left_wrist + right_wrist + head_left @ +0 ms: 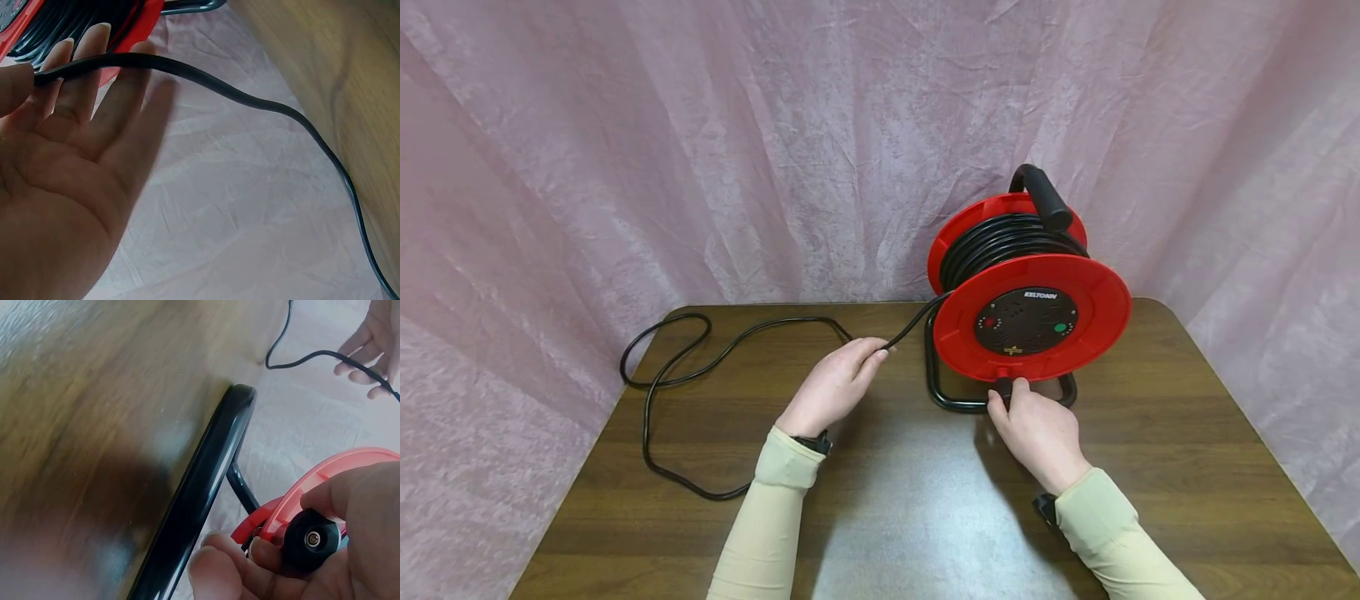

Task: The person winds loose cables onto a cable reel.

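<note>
A red cable reel point(1033, 317) with a black socket plate stands on the table, black cable point(1000, 233) wound on its drum. From the drum a length runs left to my left hand point(838, 379). Thumb and fingers pinch this cable point(212, 82) there, the other fingers lying fairly straight beneath it in the left wrist view. At the reel's lower rim my right hand point(1045, 437) grips a round black crank knob point(312, 540), fingers curled about it. The right wrist view shows a screw in the knob's end.
Loose cable point(658, 467) lies in loops on the left of the wooden table point(895, 500), partly past its left edge. The reel's black tube stand point(958, 406) rests near the back. Above it is a carry handle point(1047, 200). A pink curtain point(820, 167) hangs behind.
</note>
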